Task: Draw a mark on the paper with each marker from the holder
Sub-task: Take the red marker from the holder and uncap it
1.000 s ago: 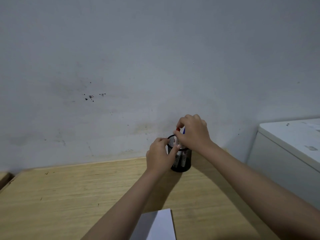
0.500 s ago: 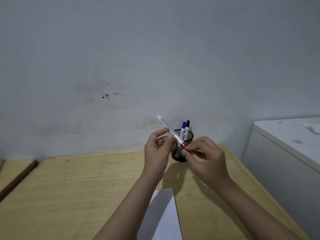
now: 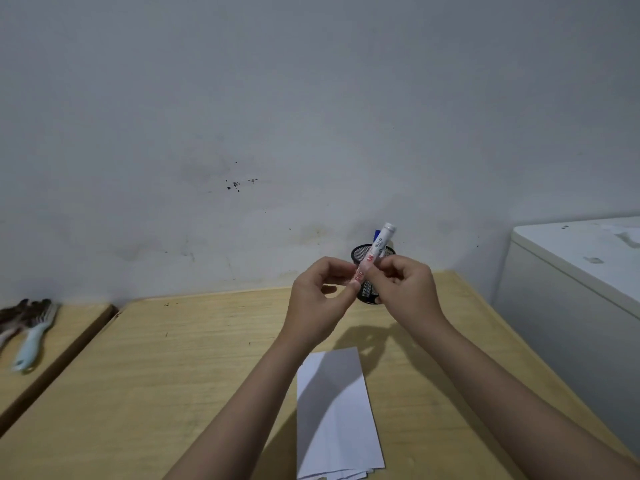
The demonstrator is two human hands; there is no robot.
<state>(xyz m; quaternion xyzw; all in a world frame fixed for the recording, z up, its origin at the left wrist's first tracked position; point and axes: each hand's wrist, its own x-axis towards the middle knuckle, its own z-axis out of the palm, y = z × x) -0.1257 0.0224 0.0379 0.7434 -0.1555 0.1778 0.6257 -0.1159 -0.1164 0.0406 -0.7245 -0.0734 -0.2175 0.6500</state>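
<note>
Both hands hold one white marker with red print above the wooden table, in front of the black mesh holder. My left hand pinches its lower end; my right hand grips its middle. The marker's upper end tilts up to the right. The tip of a blue marker pokes out of the holder behind it. The white paper lies flat on the table below my hands, between my forearms.
A grey wall rises right behind the holder. A white cabinet stands against the table's right side. On a lower wooden surface at the left lie a pale blue brush and a dark feathery object.
The red marker came out of the holder and turned over: its free end pointed up-left half a second ago and now points up-right. Both hands drew nearer together on it.
</note>
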